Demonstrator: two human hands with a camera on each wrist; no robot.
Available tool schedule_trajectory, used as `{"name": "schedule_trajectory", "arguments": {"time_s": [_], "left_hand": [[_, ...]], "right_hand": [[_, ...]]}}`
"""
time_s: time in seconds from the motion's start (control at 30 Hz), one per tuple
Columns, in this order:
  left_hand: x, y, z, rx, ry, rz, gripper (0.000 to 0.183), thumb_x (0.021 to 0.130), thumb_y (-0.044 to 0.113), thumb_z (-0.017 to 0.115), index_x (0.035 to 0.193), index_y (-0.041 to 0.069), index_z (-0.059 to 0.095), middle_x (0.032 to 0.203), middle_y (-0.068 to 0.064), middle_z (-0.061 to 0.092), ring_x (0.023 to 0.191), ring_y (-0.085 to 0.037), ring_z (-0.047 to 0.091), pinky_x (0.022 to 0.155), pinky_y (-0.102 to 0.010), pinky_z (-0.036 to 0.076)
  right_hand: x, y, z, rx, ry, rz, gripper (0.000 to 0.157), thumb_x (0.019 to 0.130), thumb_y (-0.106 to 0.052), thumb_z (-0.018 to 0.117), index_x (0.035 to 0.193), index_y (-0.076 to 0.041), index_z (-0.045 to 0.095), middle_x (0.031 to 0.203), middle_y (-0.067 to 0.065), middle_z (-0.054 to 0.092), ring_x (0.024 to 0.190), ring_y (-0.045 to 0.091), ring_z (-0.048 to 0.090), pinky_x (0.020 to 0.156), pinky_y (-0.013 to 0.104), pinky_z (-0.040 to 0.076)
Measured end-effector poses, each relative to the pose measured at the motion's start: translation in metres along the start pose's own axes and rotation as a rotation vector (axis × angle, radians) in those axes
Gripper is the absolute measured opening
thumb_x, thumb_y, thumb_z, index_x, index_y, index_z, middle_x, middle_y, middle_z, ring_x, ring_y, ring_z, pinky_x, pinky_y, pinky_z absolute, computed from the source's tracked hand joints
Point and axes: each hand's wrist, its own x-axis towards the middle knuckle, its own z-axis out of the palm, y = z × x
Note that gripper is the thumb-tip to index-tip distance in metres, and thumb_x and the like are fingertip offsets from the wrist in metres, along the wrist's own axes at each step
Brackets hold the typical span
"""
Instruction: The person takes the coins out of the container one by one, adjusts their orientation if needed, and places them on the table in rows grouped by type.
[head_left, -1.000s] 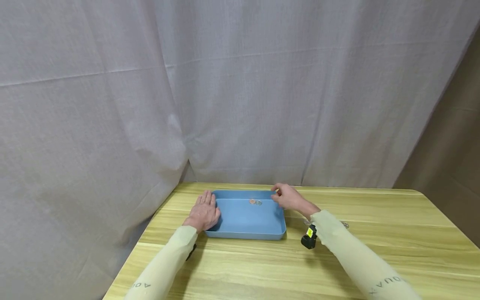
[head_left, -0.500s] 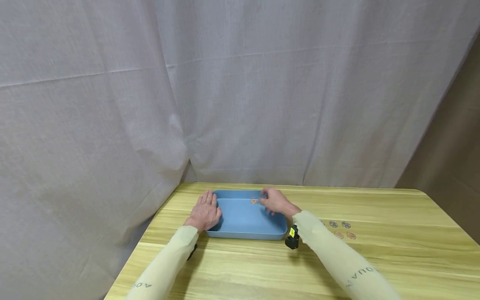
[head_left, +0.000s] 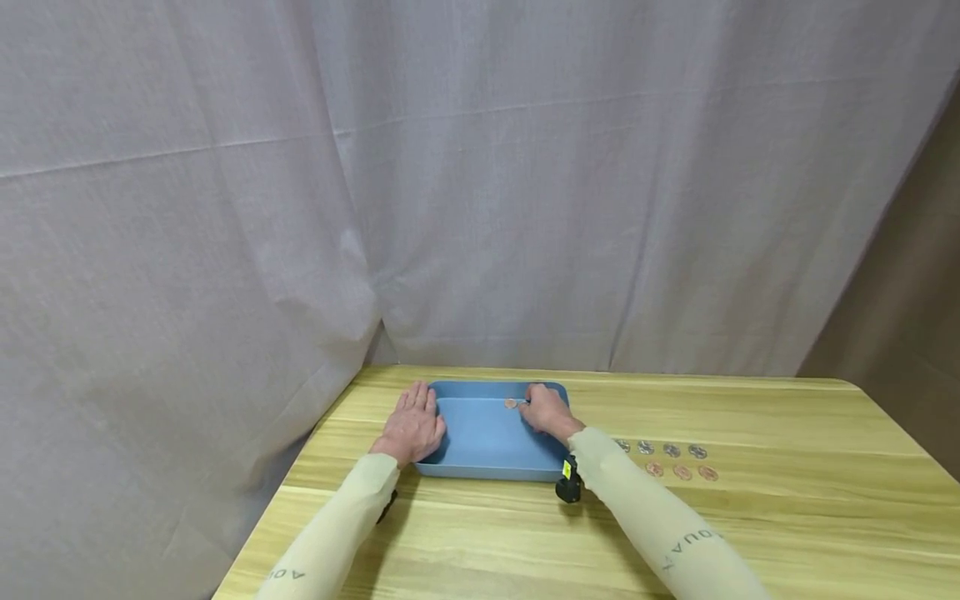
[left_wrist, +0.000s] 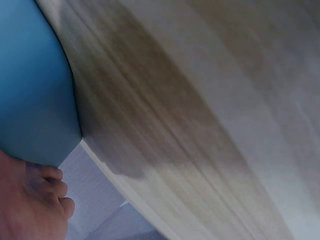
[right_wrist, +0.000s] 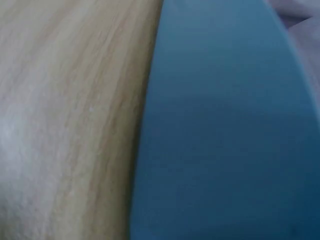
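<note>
A shallow blue tray (head_left: 487, 472) lies on the wooden table. My left hand (head_left: 411, 427) rests along its left wall, fingers extended; in the left wrist view the fingers (left_wrist: 57, 187) show beside the tray wall (left_wrist: 35, 100). Inside the tray, my right hand (head_left: 551, 412) reaches down near the back right, fingertips right at a silver coin (head_left: 522, 403) that they mostly cover; I cannot tell whether they pinch it. Just left of them lies a copper coin (head_left: 511, 403). The right wrist view shows only the tray's outer wall (right_wrist: 215, 125) and table, with the hand out of sight.
Right of the tray, several silver coins (head_left: 672, 450) form a row on the table (head_left: 787, 525). Three copper coins (head_left: 682, 472) sit in a row in front of them. A grey curtain (head_left: 495, 208) hangs behind the table's back edge.
My right hand has moved left from above the tray's right edge and down to the silver coin. Its forearm no longer covers most of the table coins. My left hand stays put.
</note>
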Motion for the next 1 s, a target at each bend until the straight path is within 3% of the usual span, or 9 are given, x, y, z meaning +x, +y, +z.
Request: {"name": "schedule_trajectory", "arguments": {"time_s": [0.37,0.7,0.83,1.0], "left_hand": [[-0.0009,0.0026,-0.0072,0.020,-0.010,-0.010,0.061,0.105,0.035,0.025,0.153,-0.001,0.027,0.162,-0.020,0.021,0.152,-0.033,0.018,0.124,-0.045,0.020],[-0.0023,0.0017,-0.0026,0.019,-0.006,-0.011,0.061,0.104,0.035,0.026,0.153,-0.001,0.028,0.162,-0.020,0.022,0.152,-0.033,0.018,0.124,-0.046,0.020],[-0.0023,0.0016,-0.0009,0.009,0.006,-0.010,0.061,0.104,0.035,0.027,0.152,-0.002,0.029,0.161,-0.021,0.023,0.151,-0.034,0.020,0.124,-0.046,0.021],[-0.0024,0.0019,-0.0007,-0.004,0.019,-0.008,0.061,0.104,0.034,0.029,0.152,-0.002,0.030,0.161,-0.022,0.024,0.151,-0.035,0.021,0.123,-0.047,0.021]], "right_hand": [[0.0074,0.0017,0.0047,-0.025,0.041,0.001,0.045,0.095,-0.022,0.064,0.061,-0.014,0.035,0.052,-0.002,0.030,0.046,0.012,0.029,0.045,0.025,0.025],[0.0040,0.0007,0.0066,-0.017,0.002,0.037,0.047,0.094,-0.017,0.061,0.056,-0.016,0.033,0.050,-0.004,0.027,0.044,0.010,0.026,0.043,0.024,0.024],[0.0006,-0.0002,0.0056,-0.023,0.008,0.041,0.041,0.092,-0.017,0.064,0.059,-0.014,0.040,0.053,-0.003,0.035,0.047,0.011,0.033,0.045,0.024,0.027],[-0.0018,-0.0004,0.0052,-0.033,0.035,-0.002,0.020,0.091,-0.020,0.068,0.081,-0.009,0.055,0.069,0.002,0.049,0.061,0.016,0.046,0.053,0.027,0.034]]}}
